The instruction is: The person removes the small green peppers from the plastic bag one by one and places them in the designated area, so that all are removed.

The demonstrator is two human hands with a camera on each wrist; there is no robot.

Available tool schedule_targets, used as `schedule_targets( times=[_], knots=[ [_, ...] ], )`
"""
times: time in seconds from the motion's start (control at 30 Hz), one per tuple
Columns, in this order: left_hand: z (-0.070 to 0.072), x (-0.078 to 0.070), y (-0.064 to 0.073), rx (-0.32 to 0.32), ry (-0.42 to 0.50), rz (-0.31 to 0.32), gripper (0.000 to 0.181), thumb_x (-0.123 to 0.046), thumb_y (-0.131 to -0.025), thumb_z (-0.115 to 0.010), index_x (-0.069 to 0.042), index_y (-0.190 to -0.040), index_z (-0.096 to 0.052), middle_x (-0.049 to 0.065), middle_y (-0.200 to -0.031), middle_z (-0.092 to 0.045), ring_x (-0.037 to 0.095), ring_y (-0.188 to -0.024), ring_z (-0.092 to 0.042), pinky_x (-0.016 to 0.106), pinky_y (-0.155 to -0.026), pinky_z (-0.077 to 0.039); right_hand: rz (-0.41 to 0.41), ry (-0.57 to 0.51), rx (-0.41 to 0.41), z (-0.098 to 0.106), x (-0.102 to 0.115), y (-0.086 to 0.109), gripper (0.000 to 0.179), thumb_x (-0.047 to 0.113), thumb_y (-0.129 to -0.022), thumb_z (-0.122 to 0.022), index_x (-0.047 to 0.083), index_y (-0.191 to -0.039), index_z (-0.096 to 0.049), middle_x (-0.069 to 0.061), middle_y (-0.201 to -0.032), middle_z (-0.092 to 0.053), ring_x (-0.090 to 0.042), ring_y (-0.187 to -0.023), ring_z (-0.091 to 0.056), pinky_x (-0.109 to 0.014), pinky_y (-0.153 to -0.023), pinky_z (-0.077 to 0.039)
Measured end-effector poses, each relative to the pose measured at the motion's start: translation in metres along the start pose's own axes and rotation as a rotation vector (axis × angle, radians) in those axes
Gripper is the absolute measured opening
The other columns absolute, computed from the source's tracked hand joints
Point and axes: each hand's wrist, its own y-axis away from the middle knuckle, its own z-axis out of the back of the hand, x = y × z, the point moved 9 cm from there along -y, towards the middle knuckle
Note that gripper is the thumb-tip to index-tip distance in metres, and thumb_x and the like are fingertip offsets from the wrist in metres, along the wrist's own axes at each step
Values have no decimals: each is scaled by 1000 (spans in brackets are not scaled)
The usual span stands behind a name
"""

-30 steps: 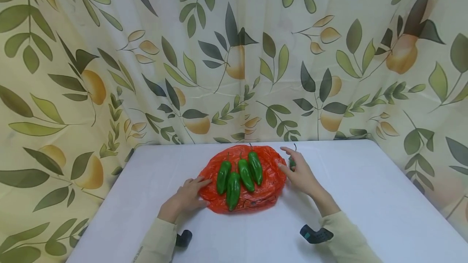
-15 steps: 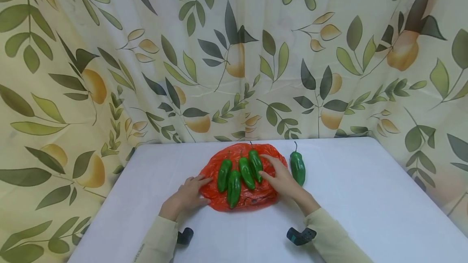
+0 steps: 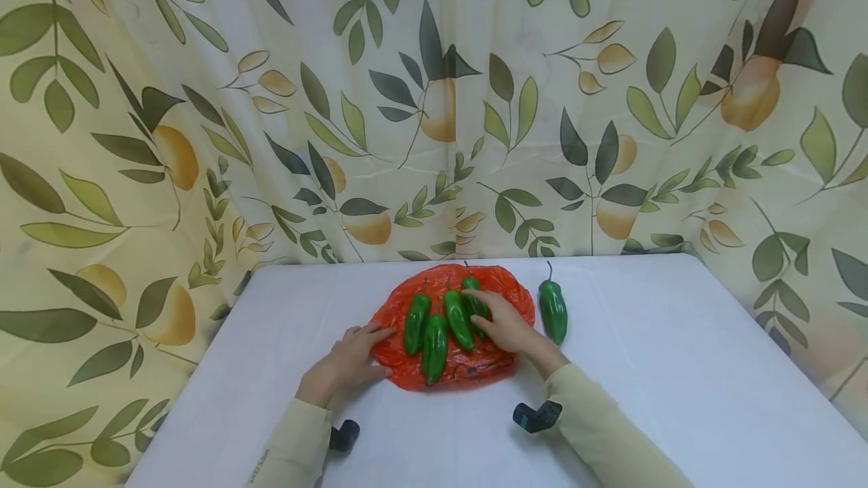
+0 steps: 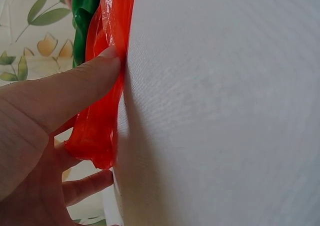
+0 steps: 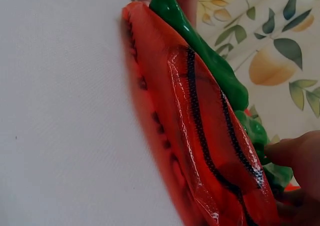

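Curtain (image 3: 407, 134) behind white table (image 3: 678, 367); loose pepper (image 3: 553, 312) right of red bag (image 3: 468, 364).

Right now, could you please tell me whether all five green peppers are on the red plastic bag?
No, one green pepper lies on the white table, to the right of the red plastic bag.

A curtain (image 3: 502, 164) (printed leaves (image 3: 573, 140), yellow fruit (image 3: 749, 96)) hangs in folds behind a white table (image 3: 644, 337).

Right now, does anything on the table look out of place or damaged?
One green pepper lies on the white table, right of the red bag; it looks odd because four other peppers lie on the bag. I see no clear damage.
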Motion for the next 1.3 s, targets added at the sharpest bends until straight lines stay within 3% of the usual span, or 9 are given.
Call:
schedule_targets(
  times=[0.23, 0.73, 1.3],
  knots=[
    [0, 0, -3, -17, -17, -16, 71, -32, -85, -81, -25, -149, -51, 9, -159, -43, 40, -145, -36, 70, -107, -43, -30, 8, 11, -1, -1, -2, 53, 6, -99, -60, 10, -150, -47, -23, -153, -46, -45, -145, -40, -64, -119, -32],
    [-2, 1, 2, -5, 5, 17, 72, -32, -85, -81, -25, -150, -50, 9, -160, -41, 41, -145, -35, 72, -103, -44, -22, -7, -27, 3, -5, 2, 53, 9, -97, -65, 12, -148, -49, -20, -154, -46, -43, -146, -40, -63, -118, -34],
    [-1, -1, 3, -8, 3, 2, 70, -31, -86, -80, -24, -149, -51, 9, -159, -43, 40, -145, -36, 71, -106, -43, 35, -19, -99, 30, 6, 37, 55, 11, -97, -66, 15, -149, -48, -18, -154, -46, -44, -146, -38, -66, -113, -39]
  ],
)
